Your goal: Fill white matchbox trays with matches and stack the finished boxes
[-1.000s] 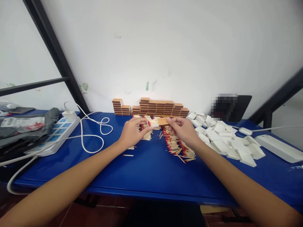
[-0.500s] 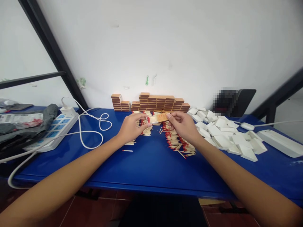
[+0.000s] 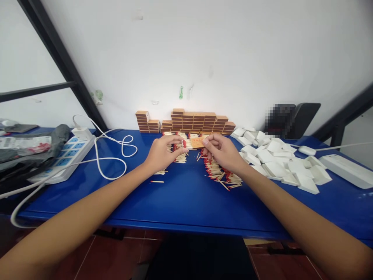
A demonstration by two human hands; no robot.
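Observation:
My left hand (image 3: 161,153) is closed, thumb and fingers pinching the left end of a white matchbox tray (image 3: 187,144) filled with red-tipped matches. In my right hand (image 3: 223,151) is the orange matchbox sleeve (image 3: 197,142), gripped at its right end. The sleeve covers the tray's right part, while the match heads still show at the left. Loose matches lie on the table below both hands, in a left pile (image 3: 181,158) and a right pile (image 3: 214,170), partly hidden by my fingers. A single match (image 3: 157,181) lies apart at the left.
Stacked matchboxes (image 3: 189,122) stand along the wall. Several white trays (image 3: 279,157) are heaped on the right, beside a white box (image 3: 346,171) and a black stand (image 3: 305,120). A power strip (image 3: 68,153), a white cable (image 3: 112,158) and a grey plastic bag (image 3: 60,136) occupy the left.
The orange sleeve has slid a little further left over the tray, so less of the matches shows. Both hands are slightly closer together. The whole view has shifted slightly.

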